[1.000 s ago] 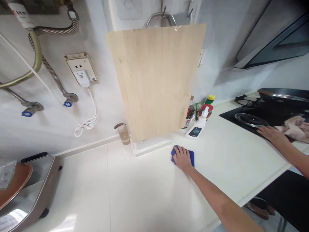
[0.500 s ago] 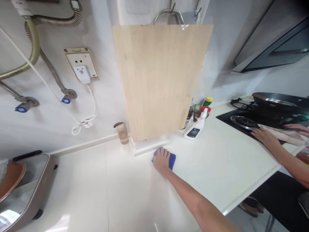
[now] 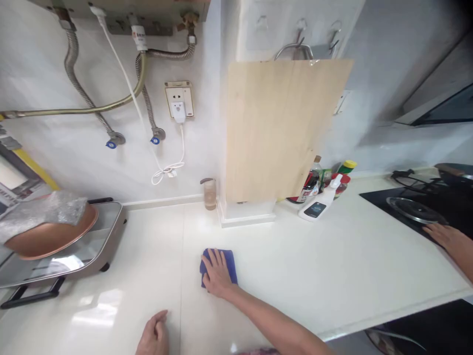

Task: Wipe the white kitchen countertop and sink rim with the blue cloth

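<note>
My right hand lies flat, fingers spread, on a folded blue cloth on the white counter, in front of the wall pillar. At the bottom edge my left hand rests on the counter with its fingers loosely curled and nothing seen in it. A wooden cutting board hangs on the pillar above the cloth.
A metal appliance with a copper pan stands at the left. A small jar, a white spray bottle and sauce bottles line the wall. At right, another person's hand rests by the black gas hob.
My right hand has slid the blue cloth leftward and toward me along the counter. My left hand has come into view at the bottom. The other person's pink rag is out of sight.
</note>
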The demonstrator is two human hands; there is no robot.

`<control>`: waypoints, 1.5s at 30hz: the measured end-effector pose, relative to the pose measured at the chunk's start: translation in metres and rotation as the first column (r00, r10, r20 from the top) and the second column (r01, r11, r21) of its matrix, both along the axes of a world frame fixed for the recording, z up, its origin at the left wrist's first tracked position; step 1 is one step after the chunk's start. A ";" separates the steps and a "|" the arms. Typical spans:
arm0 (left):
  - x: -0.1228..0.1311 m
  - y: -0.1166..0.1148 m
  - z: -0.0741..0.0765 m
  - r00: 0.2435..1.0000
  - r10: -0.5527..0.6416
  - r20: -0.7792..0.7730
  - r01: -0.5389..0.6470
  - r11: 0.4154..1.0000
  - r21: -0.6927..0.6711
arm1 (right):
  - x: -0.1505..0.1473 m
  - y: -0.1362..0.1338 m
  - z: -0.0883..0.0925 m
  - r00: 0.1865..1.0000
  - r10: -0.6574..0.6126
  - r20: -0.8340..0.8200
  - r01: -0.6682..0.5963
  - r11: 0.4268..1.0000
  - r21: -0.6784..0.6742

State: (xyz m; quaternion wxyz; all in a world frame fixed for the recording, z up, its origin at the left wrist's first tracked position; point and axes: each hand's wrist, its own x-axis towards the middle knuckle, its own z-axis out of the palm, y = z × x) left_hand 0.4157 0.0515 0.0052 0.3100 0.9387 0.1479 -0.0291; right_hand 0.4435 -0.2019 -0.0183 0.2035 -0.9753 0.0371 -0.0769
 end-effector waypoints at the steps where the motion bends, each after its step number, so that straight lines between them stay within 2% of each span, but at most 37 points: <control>1: -0.002 0.000 0.001 1.000 -0.015 0.006 0.015 1.000 0.003 | -0.010 -0.002 0.000 0.999 0.022 0.048 -0.024 0.999 0.044; 4: -0.004 0.004 -0.003 0.998 -0.064 -0.022 0.064 0.998 -0.001 | -0.054 -0.029 -0.006 0.974 -0.031 0.227 -0.011 0.984 0.180; 6: -0.002 0.002 -0.008 0.988 -0.157 0.009 0.157 0.983 -0.100 | -0.094 -0.059 -0.016 0.959 -0.085 0.272 0.023 0.974 0.224; 8: 0.003 -0.008 -0.010 0.955 -0.286 0.082 0.298 0.927 -0.229 | -0.138 -0.092 -0.028 0.945 -0.166 0.280 0.102 0.968 0.229; 10: 0.009 -0.031 -0.006 0.896 -0.416 0.158 0.444 0.853 -0.274 | -0.180 -0.124 -0.041 0.922 -0.263 0.283 0.203 0.953 0.225; 11: 0.013 -0.047 -0.003 0.858 -0.473 0.202 0.512 0.821 -0.252 | -0.198 -0.138 -0.047 0.906 -0.311 0.286 0.252 0.942 0.223; 12: 0.017 -0.065 0.002 0.810 -0.524 0.264 0.578 0.789 -0.206 | -0.214 -0.150 -0.052 0.888 -0.354 0.293 0.297 0.929 0.221; 14: 0.026 -0.108 0.008 0.663 -0.630 0.403 0.718 0.689 -0.104 | -0.238 -0.166 -0.062 0.853 -0.421 0.310 0.366 0.904 0.221; 15: 0.030 -0.129 0.009 0.605 -0.657 0.450 0.751 0.659 -0.048 | -0.246 -0.169 -0.066 0.840 -0.438 0.319 0.384 0.897 0.220; 17: 0.036 -0.168 0.004 0.498 -0.720 0.484 0.789 0.607 0.091 | -0.254 -0.170 -0.072 0.829 -0.446 0.337 0.401 0.895 0.197; 19: 0.040 -0.196 -0.007 0.470 -0.765 0.440 0.759 0.605 0.240 | -0.254 -0.165 -0.077 0.824 -0.438 0.359 0.417 0.898 0.140; 21: 0.043 -0.210 -0.021 0.460 -0.794 0.398 0.716 0.597 0.362 | -0.251 -0.160 -0.080 0.812 -0.439 0.385 0.449 0.891 0.069; 24: 0.046 -0.210 -0.037 0.419 -0.823 0.383 0.674 0.565 0.476 | -0.249 -0.158 -0.083 0.815 -0.417 0.402 0.457 0.889 -0.005; 28: 0.059 -0.198 -0.042 0.374 -0.853 0.365 0.665 0.521 0.536 | -0.251 -0.159 -0.082 0.827 -0.390 0.404 0.444 0.895 -0.045; 36: 0.119 -0.193 -0.034 0.475 -0.796 0.375 0.616 0.605 0.504 | -0.255 -0.161 -0.082 0.840 -0.394 0.373 0.452 0.889 -0.078; 42: 0.167 -0.202 -0.029 0.543 -0.744 0.389 0.565 0.666 0.487 | -0.263 -0.175 -0.096 0.874 -0.336 0.351 0.418 0.888 -0.190; 45: 0.192 -0.210 -0.029 0.567 -0.726 0.390 0.554 0.686 0.471 | -0.269 -0.181 -0.099 0.891 -0.327 0.315 0.400 0.894 -0.204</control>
